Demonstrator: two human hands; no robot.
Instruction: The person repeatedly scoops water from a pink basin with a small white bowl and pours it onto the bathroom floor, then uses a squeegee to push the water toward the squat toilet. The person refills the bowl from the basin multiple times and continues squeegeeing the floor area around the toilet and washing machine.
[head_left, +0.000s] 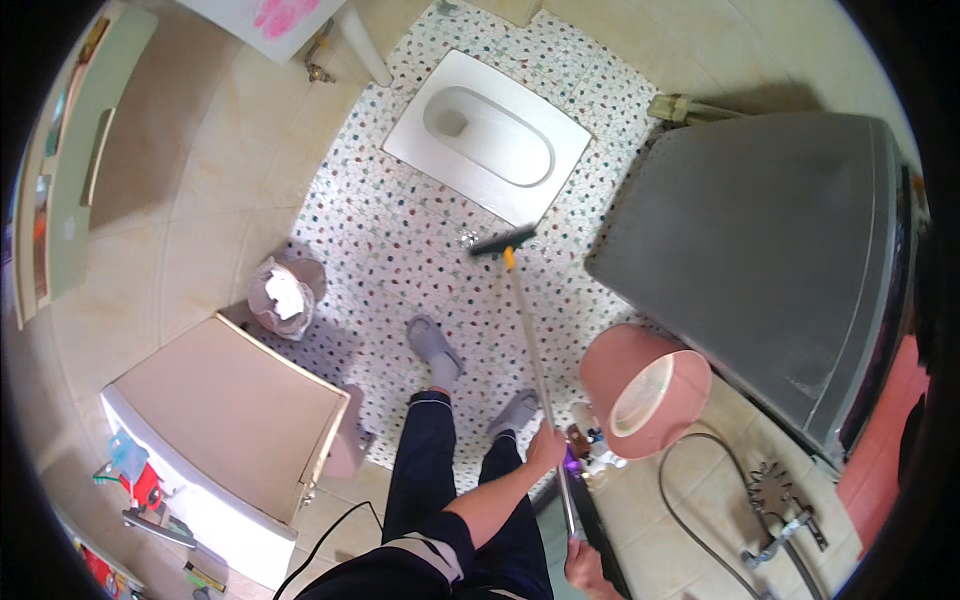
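A long-handled floor scrub brush slants across the view, its metal handle (531, 341) running down to my two hands. My left hand (547, 448) is closed around the lower-middle stretch of the handle. Nearer my body, my right hand (586, 568) grips the handle close to its end. The dark bristle head (502, 241), joined by a yellow connector (509, 259), rests on the speckled tile floor (375, 247). It lies just below the near corner of a white squat toilet (487, 139). Small wet-looking glints show beside the bristles.
A pink bucket (611, 367) stands right of the handle, with small bottles (592, 450) beside it. A grey washing machine (750, 262) fills the right. To the left are a lined wastebasket (285, 296) and a sink cabinet (232, 405). My slippered feet (435, 345) stand between.
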